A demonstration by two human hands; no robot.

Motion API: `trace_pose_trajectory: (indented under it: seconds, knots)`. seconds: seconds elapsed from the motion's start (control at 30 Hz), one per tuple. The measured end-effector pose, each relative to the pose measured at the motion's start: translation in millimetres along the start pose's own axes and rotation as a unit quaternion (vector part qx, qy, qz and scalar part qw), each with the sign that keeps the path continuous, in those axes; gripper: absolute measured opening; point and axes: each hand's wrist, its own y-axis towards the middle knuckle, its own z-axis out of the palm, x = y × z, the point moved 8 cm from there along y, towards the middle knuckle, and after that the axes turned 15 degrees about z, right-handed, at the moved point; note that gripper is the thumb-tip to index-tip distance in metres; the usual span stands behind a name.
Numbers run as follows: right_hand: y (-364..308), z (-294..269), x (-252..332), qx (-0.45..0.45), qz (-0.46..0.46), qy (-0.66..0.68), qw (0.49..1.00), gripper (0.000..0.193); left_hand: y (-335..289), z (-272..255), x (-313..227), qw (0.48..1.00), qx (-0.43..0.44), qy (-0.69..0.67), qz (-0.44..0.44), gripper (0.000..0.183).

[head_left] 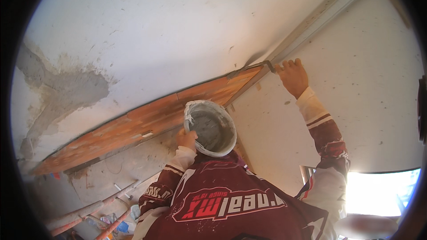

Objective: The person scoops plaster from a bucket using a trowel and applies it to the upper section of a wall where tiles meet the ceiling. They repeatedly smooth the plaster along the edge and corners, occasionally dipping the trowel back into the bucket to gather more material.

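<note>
Your right hand (293, 78), the one nearer the far right end of the long orange brick strip (151, 114), has its fingers curled round the handle of a dark, slim trowel-like tool (270, 66). That tool lies just left of those fingers, pointing left along the strip's far edge; the strip's long axis runs from near left to far right. Your left hand (187, 139) is closed on the left side of a round, whitish-grey bucket (231, 135), with grey mortar-like paste (207, 129) inside
</note>
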Motion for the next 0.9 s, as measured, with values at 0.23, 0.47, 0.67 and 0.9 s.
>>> trace_pose_trajectory:
  seconds: [0.23,0.47,0.67,0.9]
  knots:
    - [1.0,3.0,-0.7,0.039,0.009,-0.019,0.999,0.023,-2.0,-0.9,-4.2,1.000,-0.004,-0.005,0.009,0.008]
    - [-2.2,-0.8,0.7,0.009,0.016,-0.016,1.000,0.013,1.9,-4.4,9.0,1.000,-0.007,-0.016,0.015,0.008]
    - [-5.4,8.5,-0.9,0.039,0.027,-0.048,0.998,0.027,-1.4,-3.4,2.8,1.000,-0.007,-0.020,0.021,0.007]
    - [-9.1,8.1,-3.3,0.053,0.040,-0.052,0.996,0.027,-2.1,-7.0,4.5,1.000,-0.005,-0.014,0.006,0.007]
